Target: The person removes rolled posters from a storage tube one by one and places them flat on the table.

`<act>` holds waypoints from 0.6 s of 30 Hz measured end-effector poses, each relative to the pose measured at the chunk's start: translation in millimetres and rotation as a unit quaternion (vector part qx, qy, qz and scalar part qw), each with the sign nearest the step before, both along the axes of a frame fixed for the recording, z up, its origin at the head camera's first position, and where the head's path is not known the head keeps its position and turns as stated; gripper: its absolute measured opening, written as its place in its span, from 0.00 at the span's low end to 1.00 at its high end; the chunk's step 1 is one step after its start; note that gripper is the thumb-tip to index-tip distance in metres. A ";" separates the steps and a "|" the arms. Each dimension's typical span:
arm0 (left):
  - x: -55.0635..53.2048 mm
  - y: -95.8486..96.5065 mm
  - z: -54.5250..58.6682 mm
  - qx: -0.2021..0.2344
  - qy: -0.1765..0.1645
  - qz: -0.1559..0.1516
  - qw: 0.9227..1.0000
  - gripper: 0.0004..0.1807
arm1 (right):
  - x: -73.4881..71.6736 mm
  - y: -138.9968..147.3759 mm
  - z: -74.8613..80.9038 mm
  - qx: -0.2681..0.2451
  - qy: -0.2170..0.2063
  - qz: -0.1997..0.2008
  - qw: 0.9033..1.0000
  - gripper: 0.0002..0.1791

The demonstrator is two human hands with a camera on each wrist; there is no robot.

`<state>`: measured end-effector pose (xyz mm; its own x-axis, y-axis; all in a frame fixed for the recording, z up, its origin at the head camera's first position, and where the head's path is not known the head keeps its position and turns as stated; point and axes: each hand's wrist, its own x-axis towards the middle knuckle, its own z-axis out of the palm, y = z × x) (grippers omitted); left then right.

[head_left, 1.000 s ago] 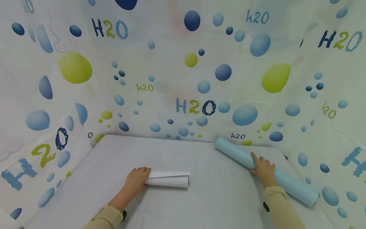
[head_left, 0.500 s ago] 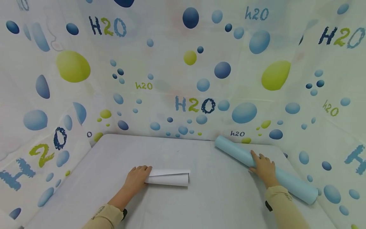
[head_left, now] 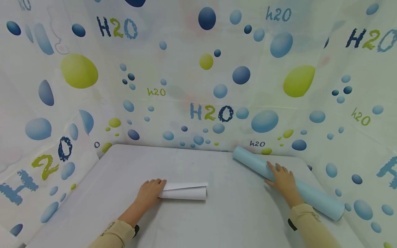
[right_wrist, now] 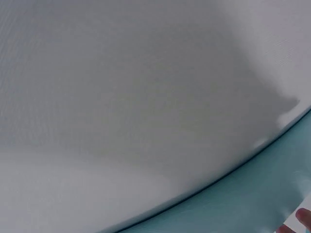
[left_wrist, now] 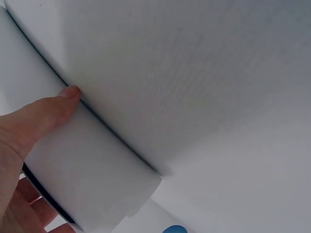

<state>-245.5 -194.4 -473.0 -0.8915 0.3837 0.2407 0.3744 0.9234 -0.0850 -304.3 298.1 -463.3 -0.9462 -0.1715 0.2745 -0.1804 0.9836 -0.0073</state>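
Note:
A white roll of paper [head_left: 187, 193] lies crosswise near the middle of the table, with a loose edge along its top. My left hand [head_left: 150, 193] grips its left end; in the left wrist view the thumb [left_wrist: 48, 109] lies across the near side and the fingers [left_wrist: 29, 213] show behind. To the right, a longer light blue roll [head_left: 322, 201] lies diagonally. Over its middle is my right hand [head_left: 283, 182], fingers spread and fairly straight, thumb out at the near side. Only fingertips [right_wrist: 304, 216] show past the blue roll's far edge in the right wrist view.
Both rolls lie on a table [head_left: 186, 230] with a white cover. Behind it and at both sides hang white sheets [head_left: 180, 65] printed with blue and green drops and H2O lettering. The blue roll's far end reaches the table's back edge.
My right hand has shifted slightly left along the blue roll, and its fingers look looser. The white roll and my left hand have moved very slightly right.

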 end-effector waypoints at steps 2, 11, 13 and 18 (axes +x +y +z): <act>-0.3 0.3 -0.2 -0.003 -0.001 0.001 1.000 0.30 | -0.3 -3.0 -0.4 0.005 0.011 0.007 1.000 0.42; 0.5 1.7 1.7 -0.001 -0.005 0.001 1.000 0.30 | 2.9 -20.2 2.3 -0.003 0.048 0.042 0.998 0.41; 0.8 2.2 1.9 0.000 -0.009 0.003 1.000 0.31 | 2.6 -23.9 2.2 -0.009 0.053 0.049 0.997 0.41; 1.4 4.0 2.2 0.002 -0.012 0.001 1.000 0.31 | 3.1 -33.8 0.7 -0.011 0.056 0.066 0.996 0.42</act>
